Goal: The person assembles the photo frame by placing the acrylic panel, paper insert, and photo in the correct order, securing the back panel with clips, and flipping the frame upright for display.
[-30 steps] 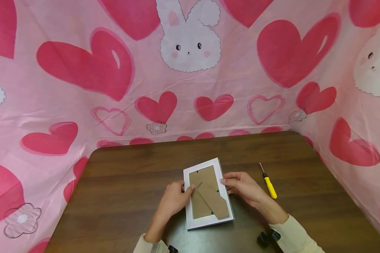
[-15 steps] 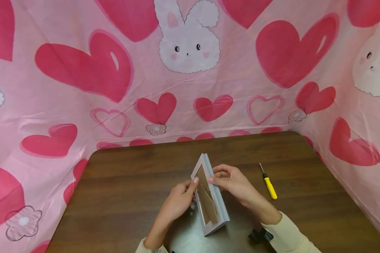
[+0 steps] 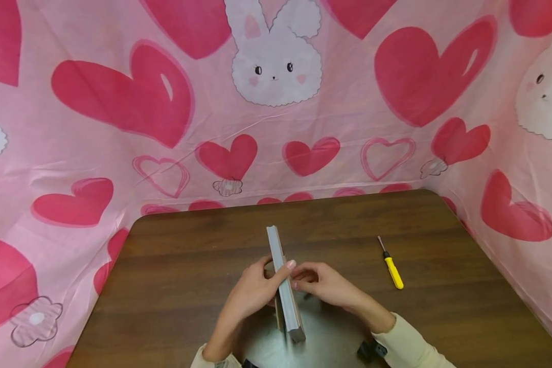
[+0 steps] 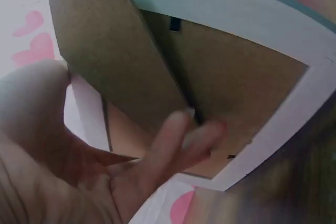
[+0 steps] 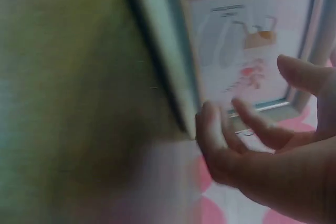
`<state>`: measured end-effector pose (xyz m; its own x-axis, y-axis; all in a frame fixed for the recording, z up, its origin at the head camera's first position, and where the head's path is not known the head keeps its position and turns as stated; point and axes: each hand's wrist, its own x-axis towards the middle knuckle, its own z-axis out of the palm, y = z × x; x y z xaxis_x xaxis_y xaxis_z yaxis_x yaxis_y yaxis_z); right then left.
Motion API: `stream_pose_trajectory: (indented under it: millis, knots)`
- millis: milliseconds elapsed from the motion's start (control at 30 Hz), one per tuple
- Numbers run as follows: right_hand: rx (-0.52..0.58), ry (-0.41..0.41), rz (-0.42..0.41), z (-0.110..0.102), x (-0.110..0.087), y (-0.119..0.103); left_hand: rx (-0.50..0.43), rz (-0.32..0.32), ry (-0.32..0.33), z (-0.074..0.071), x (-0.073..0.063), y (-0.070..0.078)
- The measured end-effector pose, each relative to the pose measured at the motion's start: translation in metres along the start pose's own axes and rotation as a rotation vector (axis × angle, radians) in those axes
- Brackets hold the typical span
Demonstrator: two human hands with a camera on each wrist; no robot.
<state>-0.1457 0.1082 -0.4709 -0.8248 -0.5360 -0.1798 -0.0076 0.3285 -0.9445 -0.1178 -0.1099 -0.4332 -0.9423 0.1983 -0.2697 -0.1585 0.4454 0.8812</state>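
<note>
A white picture frame (image 3: 289,306) stands on its edge over the table, nearly side-on in the head view. My left hand (image 3: 250,289) holds it, thumb over the upper edge and fingers at the back. In the left wrist view the brown backing (image 4: 241,72) shows, with a hinged stand flap (image 4: 105,35) sticking out and a small black tab. On the other side is my right hand (image 3: 328,286), loosely curved, gripping nothing. The right wrist view has its fingers before the frame's front, where a print (image 5: 231,40) with a drink drawing shows; contact cannot be told.
A screwdriver (image 3: 393,271) with a yellow handle lies to the right on the dark wooden table (image 3: 188,255). A pink cloth (image 3: 340,122) with hearts and rabbits hangs behind and at both sides. A small black device (image 3: 372,350) sits at the right wrist.
The picture frame has turned from back-facing-up to edge-on, its back now toward the left. My right hand has let go of its edge; the left hand keeps hold. The screwdriver lies as before.
</note>
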Motion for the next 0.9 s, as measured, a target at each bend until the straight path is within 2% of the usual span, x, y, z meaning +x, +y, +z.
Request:
stream_pose_trajectory:
  millis: [100, 267, 367, 500, 633, 800, 900]
  knots:
    - [-0.007, 0.036, 0.054, 0.003, 0.001, 0.009, -0.008, 0.025, -0.001, -0.002, 0.0, 0.001]
    - [0.019, 0.136, 0.147, 0.004, -0.002, 0.017, -0.006, 0.075, 0.072, -0.005, -0.002, 0.003]
    - [0.026, 0.17, 0.199, -0.002, -0.005, 0.02, -0.109, 0.075, 0.092, -0.005, -0.003, 0.005]
    - [0.112, 0.123, 0.219, -0.013, -0.007, 0.023, -0.281, 0.071, 0.117, -0.005, 0.002, 0.005]
    - [0.198, 0.082, 0.197, -0.024, -0.008, 0.023, -0.369, 0.064, 0.111, -0.006, 0.011, -0.003]
    - [0.186, 0.137, 0.204, -0.033, -0.009, 0.022, -0.467, 0.018, 0.078, -0.006, 0.024, -0.02]
    - [0.138, 0.189, 0.231, -0.034, -0.007, 0.023, -0.512, -0.026, 0.05, -0.003, 0.032, -0.031]
